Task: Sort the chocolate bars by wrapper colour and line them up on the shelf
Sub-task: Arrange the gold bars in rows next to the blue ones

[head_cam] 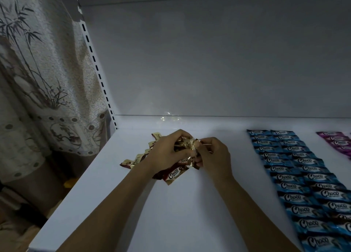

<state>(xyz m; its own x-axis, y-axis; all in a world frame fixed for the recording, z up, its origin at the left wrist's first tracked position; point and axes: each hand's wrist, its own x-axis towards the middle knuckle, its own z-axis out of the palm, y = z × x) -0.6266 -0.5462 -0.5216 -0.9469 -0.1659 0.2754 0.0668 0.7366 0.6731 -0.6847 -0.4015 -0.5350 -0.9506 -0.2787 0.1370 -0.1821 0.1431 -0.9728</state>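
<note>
A loose heap of gold-and-brown Choco bars (175, 173) lies on the white shelf (133, 204), left of centre. My left hand (167, 151) grips a bunch of these gold bars above the heap. My right hand (212, 156) pinches the crinkled end of a gold wrapper (191, 147) in the same bunch, right beside the left hand. More gold bars (133, 161) stick out to the left from under my left wrist. Blue Choco bars (296, 174) lie in two neat overlapping columns on the right. Purple bars (338, 142) form a row at the far right edge.
The shelf's white back panel (209, 62) rises behind the heap, with a slotted upright (98, 71) at its left end. A patterned curtain (41, 71) hangs left of the shelf. Bare shelf surface lies between my arms and the blue columns.
</note>
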